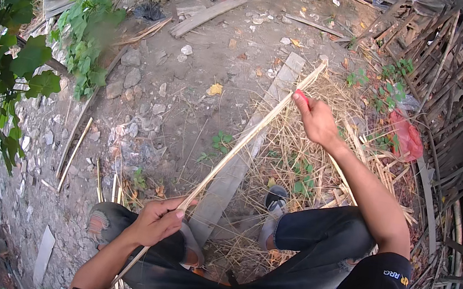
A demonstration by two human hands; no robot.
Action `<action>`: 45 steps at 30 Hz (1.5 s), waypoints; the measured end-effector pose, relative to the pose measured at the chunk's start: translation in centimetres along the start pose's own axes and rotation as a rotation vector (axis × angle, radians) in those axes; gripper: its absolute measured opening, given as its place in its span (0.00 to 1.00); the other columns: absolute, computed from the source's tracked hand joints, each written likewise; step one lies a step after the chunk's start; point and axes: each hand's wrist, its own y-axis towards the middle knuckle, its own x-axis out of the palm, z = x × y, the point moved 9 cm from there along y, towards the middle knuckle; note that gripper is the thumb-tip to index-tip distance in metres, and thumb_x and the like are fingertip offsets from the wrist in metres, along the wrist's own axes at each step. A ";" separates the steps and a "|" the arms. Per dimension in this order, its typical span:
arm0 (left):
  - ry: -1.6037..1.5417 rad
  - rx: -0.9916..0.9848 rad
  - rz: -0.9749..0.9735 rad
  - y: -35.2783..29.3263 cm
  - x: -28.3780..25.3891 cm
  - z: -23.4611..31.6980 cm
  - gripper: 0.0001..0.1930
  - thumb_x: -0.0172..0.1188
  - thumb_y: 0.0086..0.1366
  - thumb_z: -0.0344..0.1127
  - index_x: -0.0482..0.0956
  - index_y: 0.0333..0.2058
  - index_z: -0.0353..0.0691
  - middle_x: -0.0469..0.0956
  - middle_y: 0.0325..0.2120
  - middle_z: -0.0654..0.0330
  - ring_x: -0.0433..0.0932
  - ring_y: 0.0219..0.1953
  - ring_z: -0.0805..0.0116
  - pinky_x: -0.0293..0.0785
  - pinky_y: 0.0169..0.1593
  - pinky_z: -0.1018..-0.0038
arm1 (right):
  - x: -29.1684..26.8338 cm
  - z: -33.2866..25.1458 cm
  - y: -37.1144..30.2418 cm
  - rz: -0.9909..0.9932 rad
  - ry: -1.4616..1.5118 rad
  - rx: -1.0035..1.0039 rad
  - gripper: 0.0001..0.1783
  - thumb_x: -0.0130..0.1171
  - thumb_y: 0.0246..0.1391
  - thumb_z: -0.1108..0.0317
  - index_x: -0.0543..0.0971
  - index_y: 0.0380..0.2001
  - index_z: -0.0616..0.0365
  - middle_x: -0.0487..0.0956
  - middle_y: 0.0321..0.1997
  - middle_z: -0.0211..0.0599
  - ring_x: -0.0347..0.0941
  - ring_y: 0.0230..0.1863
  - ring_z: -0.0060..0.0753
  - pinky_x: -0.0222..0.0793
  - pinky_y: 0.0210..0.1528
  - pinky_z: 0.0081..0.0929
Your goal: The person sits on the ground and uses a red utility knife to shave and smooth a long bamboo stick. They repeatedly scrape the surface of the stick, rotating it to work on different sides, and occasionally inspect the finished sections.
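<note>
A long pale strip of split wood or bamboo (237,147) slants from my lap up to the far right, its far end frayed into thin fibres. My left hand (156,221) is closed round the lower part of the strip, close to my knee. Farther up, my right hand (318,121) is closed on a small red object (302,97), which it presses against the strip. The fingers hide most of the red object, so its kind is unclear. Under the strip, a long grey plank (227,187) lies on the ground between my feet.
Pale shavings (297,155) cover the ground right of the plank. A red plastic bag (405,137) lies by a stacked stick fence (438,81) on the right. Leafy vines (81,34) hang at left. Another board (208,16) and scattered stones lie farther off.
</note>
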 end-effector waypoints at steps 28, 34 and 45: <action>0.028 0.066 -0.314 3.7 3.7 3.8 0.29 0.44 0.79 0.44 0.56 0.70 0.33 0.74 0.25 0.61 0.73 0.20 0.75 0.71 0.26 0.79 | -2.0 -3.1 -2.5 -0.148 1.150 0.048 0.19 0.54 0.69 0.57 0.63 0.24 0.46 0.56 0.13 0.17 0.47 0.11 0.14 0.40 0.13 0.22; -0.033 0.080 -0.174 4.0 2.9 3.9 0.25 0.41 0.80 0.39 0.59 0.69 0.32 0.56 0.16 0.70 0.61 0.13 0.80 0.59 0.19 0.82 | -1.1 -3.5 -3.4 -0.215 0.946 0.050 0.21 0.52 0.70 0.49 0.70 0.28 0.51 0.59 0.14 0.18 0.51 0.13 0.16 0.47 0.15 0.23; -0.183 0.206 0.105 5.8 -0.1 5.2 0.28 0.46 0.71 0.34 0.63 0.68 0.31 0.57 0.15 0.69 0.57 0.11 0.80 0.55 0.18 0.80 | 4.6 -15.9 -12.8 -0.461 0.029 -0.547 0.29 0.47 0.69 0.45 0.79 0.42 0.64 0.79 0.24 0.57 0.78 0.31 0.65 0.72 0.37 0.55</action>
